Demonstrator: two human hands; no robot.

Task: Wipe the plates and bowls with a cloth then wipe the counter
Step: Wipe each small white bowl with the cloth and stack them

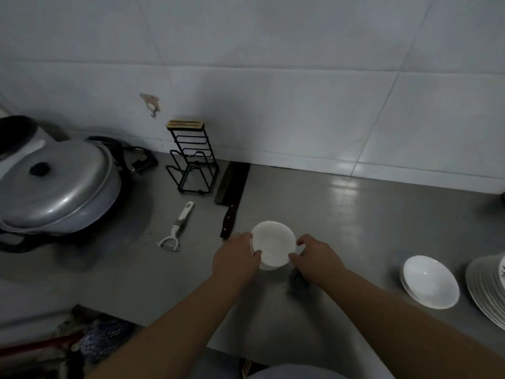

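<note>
Left hand and right hand both grip white bowl by its rim; dark cloth seemingly under right palm.

Dim, grey light; a pale glare streaks the steel counter, and wide-angle distortion bends the soft, blurred edges.
</note>
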